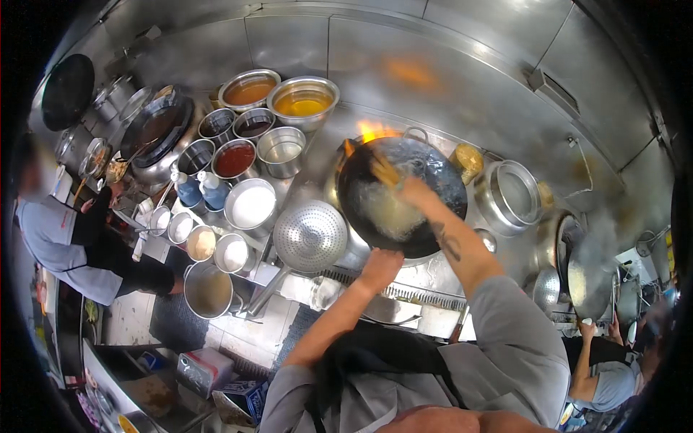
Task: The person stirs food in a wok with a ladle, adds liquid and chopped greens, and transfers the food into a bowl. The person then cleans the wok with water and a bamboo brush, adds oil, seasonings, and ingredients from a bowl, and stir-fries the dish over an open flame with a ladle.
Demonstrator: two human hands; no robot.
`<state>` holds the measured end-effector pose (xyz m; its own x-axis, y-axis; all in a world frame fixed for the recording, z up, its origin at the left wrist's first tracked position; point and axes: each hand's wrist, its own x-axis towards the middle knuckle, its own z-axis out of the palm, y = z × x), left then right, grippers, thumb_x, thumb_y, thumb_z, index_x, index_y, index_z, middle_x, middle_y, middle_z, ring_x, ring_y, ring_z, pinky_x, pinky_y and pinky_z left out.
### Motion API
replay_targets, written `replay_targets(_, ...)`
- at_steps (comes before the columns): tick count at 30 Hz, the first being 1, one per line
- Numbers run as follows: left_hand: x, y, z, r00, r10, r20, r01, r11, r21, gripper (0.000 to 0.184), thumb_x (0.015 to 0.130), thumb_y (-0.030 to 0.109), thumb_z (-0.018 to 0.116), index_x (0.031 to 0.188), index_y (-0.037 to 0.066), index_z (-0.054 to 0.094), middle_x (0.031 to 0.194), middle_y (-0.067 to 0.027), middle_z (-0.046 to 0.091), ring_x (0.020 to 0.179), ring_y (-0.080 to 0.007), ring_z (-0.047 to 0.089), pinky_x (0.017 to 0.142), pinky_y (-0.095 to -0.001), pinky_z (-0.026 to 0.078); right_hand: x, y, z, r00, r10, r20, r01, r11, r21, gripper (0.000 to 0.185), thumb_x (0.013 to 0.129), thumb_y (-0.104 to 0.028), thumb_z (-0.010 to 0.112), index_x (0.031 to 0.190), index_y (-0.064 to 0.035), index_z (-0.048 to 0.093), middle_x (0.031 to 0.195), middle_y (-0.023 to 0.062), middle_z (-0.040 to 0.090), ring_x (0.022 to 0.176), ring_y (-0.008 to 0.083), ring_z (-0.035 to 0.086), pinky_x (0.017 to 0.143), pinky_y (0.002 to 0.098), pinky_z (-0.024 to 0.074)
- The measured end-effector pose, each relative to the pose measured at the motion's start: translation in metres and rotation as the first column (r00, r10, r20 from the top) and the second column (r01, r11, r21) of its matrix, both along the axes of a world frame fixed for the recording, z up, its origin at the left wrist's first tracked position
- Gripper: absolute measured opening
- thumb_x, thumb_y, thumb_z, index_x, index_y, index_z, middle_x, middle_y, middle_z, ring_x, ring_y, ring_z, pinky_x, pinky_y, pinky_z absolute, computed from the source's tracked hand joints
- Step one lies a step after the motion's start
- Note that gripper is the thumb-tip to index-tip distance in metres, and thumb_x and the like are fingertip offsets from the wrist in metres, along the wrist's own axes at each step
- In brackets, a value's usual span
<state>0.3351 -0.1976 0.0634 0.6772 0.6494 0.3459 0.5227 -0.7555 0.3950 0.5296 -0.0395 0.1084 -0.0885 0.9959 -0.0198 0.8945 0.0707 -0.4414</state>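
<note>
A large black wok [444, 195] sits tilted on the burner, with cloudy water in its bowl and orange flame at its far left rim. My right hand [413, 192] reaches over the wok, closed on a tan bamboo wok brush [385, 172], its bristles spread and partly blurred. At the near edge, my left hand [382, 268] is closed on the wok's rim or handle; the exact grip is hidden under the fingers. To the left of the wok, close to my left hand, rests a perforated steel strainer ladle [310, 234] with its handle toward me.
Metal pots of sauces and oil [302, 101] crowd the left back, with a white-powder pot [250, 203] nearer. Stacked steel pots [509, 195] stand right of the wok. A co-worker [68, 242] works at the left; another person [606, 379] handles a steaming wok [588, 278] at right.
</note>
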Motion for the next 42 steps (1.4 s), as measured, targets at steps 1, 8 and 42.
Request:
replay_targets(1, 0.002, 0.002, -0.006, 1.000, -0.010, 0.021, 0.010, 1.000, 0.001, 0.013, 0.084, 0.016, 0.052, 0.077, 0.007, 0.057, 0.070, -0.0112, 0.063, 0.071, -0.0287, 0.063, 0.066, -0.0434, 0.043, -0.023, -0.030, 0.024, 0.997, 0.031, 0.073, -0.035, 0.997, 0.062, 0.037, 0.073, -0.037, 0.064, 0.083, -0.0010, 0.068, 0.082, 0.0255, 0.065, 0.079, 0.0393, 0.065, 0.073, 0.0457, 0.0518)
replay_targets(8, -0.002, 0.000, 0.006, 1.000, 0.000, 0.010, 0.001, 0.998, -0.060, 0.013, 0.084, 0.017, 0.052, 0.078, 0.007, 0.057, 0.069, -0.0110, 0.063, 0.072, -0.0284, 0.063, 0.066, -0.0436, 0.043, 0.028, -0.031, 0.028, 0.892, 0.026, 0.451, 0.085, 0.971, -0.223, 0.037, 0.074, -0.032, 0.061, 0.093, -0.0005, 0.067, 0.091, 0.0266, 0.064, 0.088, 0.0397, 0.064, 0.079, 0.0466, 0.0509)
replay_targets(42, 0.002, 0.003, 0.002, 1.000, 0.010, 0.026, -0.007, 0.995, -0.102, 0.013, 0.082, 0.019, 0.056, 0.077, 0.007, 0.057, 0.072, -0.0121, 0.064, 0.073, -0.0292, 0.063, 0.067, -0.0441, 0.044, 0.000, -0.068, 0.084, 0.838, 0.147, 0.525, -0.001, 0.964, -0.268, 0.029, 0.080, -0.024, 0.054, 0.091, -0.0015, 0.069, 0.090, 0.0217, 0.067, 0.088, 0.0338, 0.066, 0.078, 0.0431, 0.0525)
